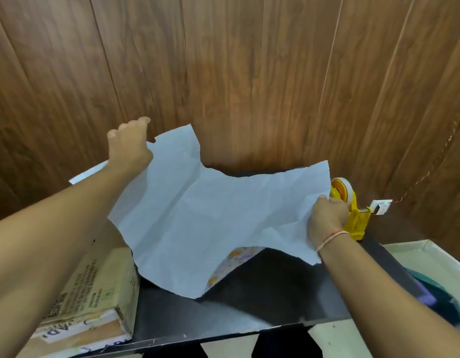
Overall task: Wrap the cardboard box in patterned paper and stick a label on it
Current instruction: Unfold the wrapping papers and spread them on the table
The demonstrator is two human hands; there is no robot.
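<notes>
A crumpled sheet of wrapping paper (213, 215) hangs spread above the black table (262, 293), white back side up. Its colourful patterned side shows at a curled lower edge. My left hand (128, 143) grips the sheet's far left corner, raised near the wall. My right hand (327, 218) pinches the sheet's right edge, just in front of the tape dispenser. The cardboard box (94, 288), printed and with white tape, lies at the table's front left, partly under my left forearm and the paper.
A yellow tape dispenser (350, 205) with a clear tape roll stands at the table's right back. A wood-panel wall (249, 73) rises right behind the table. A white strip (89, 173) lies at the left back. A white surface with a dark teal object (435, 288) sits at the right.
</notes>
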